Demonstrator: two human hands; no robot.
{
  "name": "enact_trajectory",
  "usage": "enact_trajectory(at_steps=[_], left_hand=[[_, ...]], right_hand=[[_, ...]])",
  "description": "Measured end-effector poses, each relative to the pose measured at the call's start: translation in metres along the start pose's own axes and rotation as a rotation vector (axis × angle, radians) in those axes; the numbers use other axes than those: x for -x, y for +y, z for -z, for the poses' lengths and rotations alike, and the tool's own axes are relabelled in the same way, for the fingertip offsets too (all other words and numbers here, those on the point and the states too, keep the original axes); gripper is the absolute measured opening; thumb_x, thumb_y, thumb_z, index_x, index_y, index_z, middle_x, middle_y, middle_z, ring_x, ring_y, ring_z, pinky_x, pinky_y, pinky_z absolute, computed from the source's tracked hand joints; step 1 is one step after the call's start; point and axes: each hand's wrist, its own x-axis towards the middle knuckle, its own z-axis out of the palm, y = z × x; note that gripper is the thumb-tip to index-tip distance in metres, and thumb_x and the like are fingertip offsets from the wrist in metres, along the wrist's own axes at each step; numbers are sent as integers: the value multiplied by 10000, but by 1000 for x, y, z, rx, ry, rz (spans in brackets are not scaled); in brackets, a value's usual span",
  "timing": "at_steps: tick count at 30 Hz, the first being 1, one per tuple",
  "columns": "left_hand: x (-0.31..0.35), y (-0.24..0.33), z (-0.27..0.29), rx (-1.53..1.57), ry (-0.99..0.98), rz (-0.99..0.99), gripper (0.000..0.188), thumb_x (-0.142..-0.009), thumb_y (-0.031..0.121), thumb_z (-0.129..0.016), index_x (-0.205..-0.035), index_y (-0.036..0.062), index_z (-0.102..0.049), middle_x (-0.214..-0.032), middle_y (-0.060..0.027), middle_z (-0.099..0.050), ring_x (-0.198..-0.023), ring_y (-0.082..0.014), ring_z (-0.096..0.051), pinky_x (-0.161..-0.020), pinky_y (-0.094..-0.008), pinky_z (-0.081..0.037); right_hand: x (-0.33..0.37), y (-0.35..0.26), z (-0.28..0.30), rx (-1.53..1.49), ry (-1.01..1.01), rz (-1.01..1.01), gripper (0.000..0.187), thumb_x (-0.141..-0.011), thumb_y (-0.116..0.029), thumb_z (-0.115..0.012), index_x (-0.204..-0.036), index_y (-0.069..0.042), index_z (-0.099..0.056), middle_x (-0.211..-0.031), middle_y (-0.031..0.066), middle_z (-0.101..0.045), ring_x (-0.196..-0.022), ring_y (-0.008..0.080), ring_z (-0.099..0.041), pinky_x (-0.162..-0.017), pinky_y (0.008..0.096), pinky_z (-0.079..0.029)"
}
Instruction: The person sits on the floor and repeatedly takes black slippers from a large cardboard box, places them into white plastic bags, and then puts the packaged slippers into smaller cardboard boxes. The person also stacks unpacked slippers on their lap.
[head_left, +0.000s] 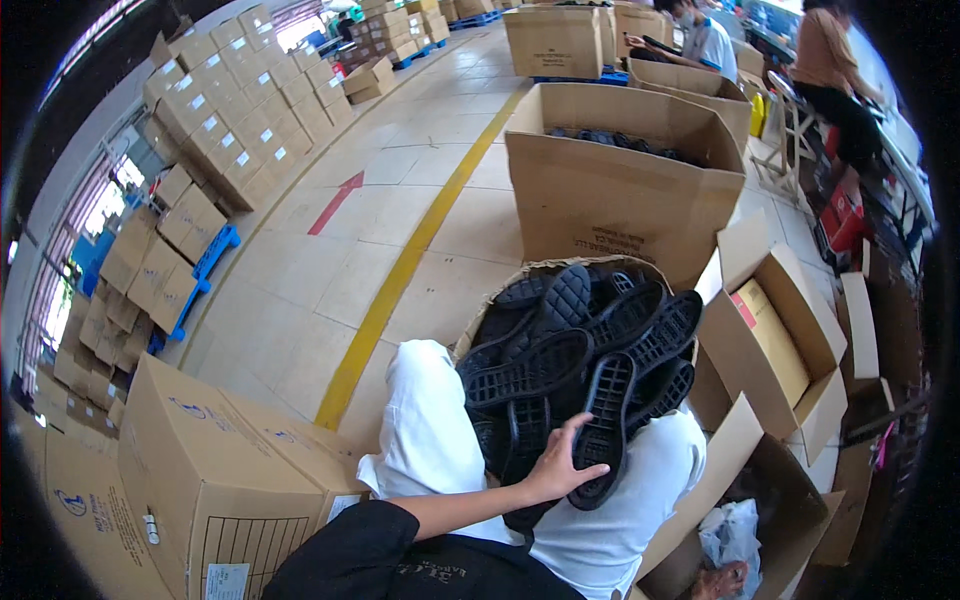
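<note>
A closed carton (240, 440) stands at lower left. Centre-low, the left hand (555, 472) touches a black sole (605, 415), thumb and forefinger apart; whether they clamp it, I cannot tell. Other soles (535, 368) lie piled just above. At lower right, the right hand (722, 582), fingers unclear, is beside a plastic bag (735, 530).

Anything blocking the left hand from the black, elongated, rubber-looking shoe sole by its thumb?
Nothing visible: the left hand touches that sole, thumb over its gridded face. The other black soles lie beside and beyond it.
</note>
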Motion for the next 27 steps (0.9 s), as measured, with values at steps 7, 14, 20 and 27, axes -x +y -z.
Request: enact_trajectory(at_steps=[7, 14, 20, 27], left_hand=[[-19, -15, 72, -180, -132, 15, 505, -710, 155, -675, -1169, 161, -464, -1225, -137, -357, -1112, -312, -432, -961, -407, -363], [-20, -14, 69, -215, -73, -268, 530, -680, 297, -699, -1146, 157, -490, -1239, -149, -370, -1186, -331, -343, -965, -476, -317], [-37, 40, 81, 107, -182, -710, 887, -610, 460, -737, -1309, 116, -314, -1271, -148, -364, -1192, -290, -368, -1012, -428, -282], [-27, 53, 84, 963, -628, -435, 1268, -472, 625, -751, -1387, 52, -84, -1384, -171, -201, -1267, -287, -268, -1055, -423, -207]], right_hand=[[34, 5, 140, -477, 327, 180, 787, -681, -528, -477, -1318, -130, -241, -1298, 98, -259, -1158, 277, -336, -937, 516, -270], [104, -18, 271, -909, 439, 542, 723, -644, -407, -515, -1256, -77, -316, -1182, 94, -358, -1062, 252, -403, -896, 461, -315], [159, -49, 326, -1173, 254, 809, 671, -612, -304, -547, -1203, -32, -379, -1083, 90, -443, -979, 231, -460, -860, 413, -353], [198, -81, 308, -1692, -400, 884, 615, -575, -183, -585, -1140, 21, -454, -967, 86, -542, -883, 207, -527, -818, 357, -398]])
